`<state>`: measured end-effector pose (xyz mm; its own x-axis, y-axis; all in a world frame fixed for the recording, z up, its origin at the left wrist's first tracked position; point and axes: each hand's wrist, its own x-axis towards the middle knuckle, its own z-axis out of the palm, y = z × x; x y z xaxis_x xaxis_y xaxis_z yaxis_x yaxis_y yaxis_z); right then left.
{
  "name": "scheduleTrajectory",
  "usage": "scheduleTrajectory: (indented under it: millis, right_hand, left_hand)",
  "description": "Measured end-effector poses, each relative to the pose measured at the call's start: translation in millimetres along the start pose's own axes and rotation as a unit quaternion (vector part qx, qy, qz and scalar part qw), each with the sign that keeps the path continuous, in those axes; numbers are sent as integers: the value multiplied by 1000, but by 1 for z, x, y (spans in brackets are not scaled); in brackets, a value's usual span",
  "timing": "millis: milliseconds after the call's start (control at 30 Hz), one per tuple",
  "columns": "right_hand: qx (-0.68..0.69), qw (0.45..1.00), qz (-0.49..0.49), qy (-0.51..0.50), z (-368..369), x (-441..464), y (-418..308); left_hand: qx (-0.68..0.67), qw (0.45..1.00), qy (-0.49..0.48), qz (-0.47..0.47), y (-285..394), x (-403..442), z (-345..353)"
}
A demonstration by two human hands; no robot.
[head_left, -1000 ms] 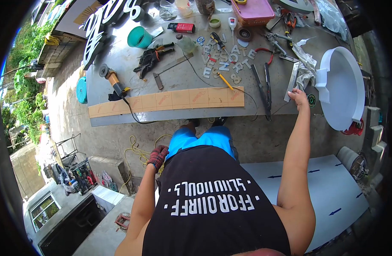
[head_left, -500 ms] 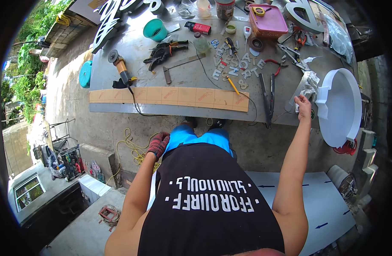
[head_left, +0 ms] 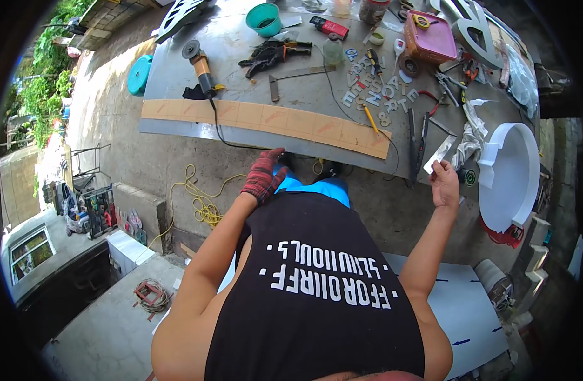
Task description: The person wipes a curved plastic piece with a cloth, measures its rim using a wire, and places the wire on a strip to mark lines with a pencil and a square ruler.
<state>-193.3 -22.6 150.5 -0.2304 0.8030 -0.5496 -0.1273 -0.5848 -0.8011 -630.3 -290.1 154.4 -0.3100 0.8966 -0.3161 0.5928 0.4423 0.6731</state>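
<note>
My right hand (head_left: pixel 444 185) is closed, thumb and fingers pinching the lower end of a flat, shiny metal strip (head_left: pixel 439 154) at the table's right front edge. Just right of it lies a crumpled grey-white cloth (head_left: pixel 470 136), with a large white round-ended channel shape (head_left: pixel 509 178) beyond. My left hand (head_left: pixel 263 176) wears a red and dark knitted glove. It hangs by my thigh near the table's front edge, fingers stretched out and holding nothing I can see. Black-handled long tools (head_left: pixel 419 145) lie left of the strip.
A marked brown strip (head_left: pixel 266 124) lies along the metal table (head_left: pixel 241 95). Behind it are an angle grinder (head_left: pixel 201 70), black glove-like clamps (head_left: pixel 275 56), a square (head_left: pixel 298 74), small cut letters (head_left: pixel 374 92) and a pink box (head_left: pixel 430 38). Yellow cord (head_left: pixel 202 206) trails on the floor.
My right hand has drawn the metal strip toward me, away from the cloth. My gloved left hand has risen toward the table edge. The view has shifted and tilted.
</note>
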Motion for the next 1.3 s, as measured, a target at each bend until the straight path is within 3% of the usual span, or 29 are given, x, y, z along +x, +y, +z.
scheduleTrajectory:
  millis: [100,200,267,367,400,467,533,600,733,800,867,933,1000,1033,1067,1100,1133,1200,1267,1300]
  right_hand:
    - [57,995,39,-69,97,-57,22]
    - [99,976,102,-166,172,-104,42]
    - [120,959,153,-207,219,-129,46]
    - [115,935,201,-270,273,-147,50]
    - [115,936,202,-265,292,-152,52]
    - [91,945,210,-233,329,-161,59]
    - [88,950,209,-216,363,-161,76]
    - [71,961,211,-166,397,-165,99]
    - [50,961,250,-110,491,-191,119]
    - [44,963,246,-104,517,-204,122]
    - [23,972,204,-111,535,-213,119]
    - [4,986,125,-110,529,-215,128]
    - [-41,997,61,-23,512,-213,143]
    - [-42,997,55,-21,511,-213,154]
    - [-228,973,-21,38,508,-213,164]
    - [-402,905,-96,97,505,-213,174]
    - [-402,905,-100,96,503,-214,184]
    - [-334,940,-74,9,500,-217,208]
    - [-289,956,-46,-10,498,-222,226]
    - [-248,968,-32,-6,496,-223,234]
  left_hand:
    - [76,989,47,122,38,21,-9]
    - [98,980,45,166,60,41,-21]
    - [123,952,71,270,58,49,-31]
    - [89,953,41,287,32,51,-52]
    - [86,953,38,287,15,55,-56]
    - [106,967,-83,216,-18,58,-67]
    - [94,968,-107,206,-49,55,-88]
    - [114,954,-110,255,-77,47,-114]
    - [15,935,-54,350,-134,50,-154]
    - [14,931,-50,360,-143,58,-167]
    - [7,891,-115,439,-148,68,-173]
    - [-1,876,-86,474,-157,63,-169]
    - [-182,907,-250,285,-171,58,-153]
    - [-213,904,-297,220,-160,51,-178]
    - [-212,904,-294,226,-158,43,-179]
    - [-337,867,-350,113,-156,36,-179]
    - [-450,801,-395,-4,-156,30,-179]
    - [-409,816,-408,30,-145,21,-191]
    - [-312,844,-416,129,-137,16,-188]
    - [-306,849,-411,129,-133,13,-187]
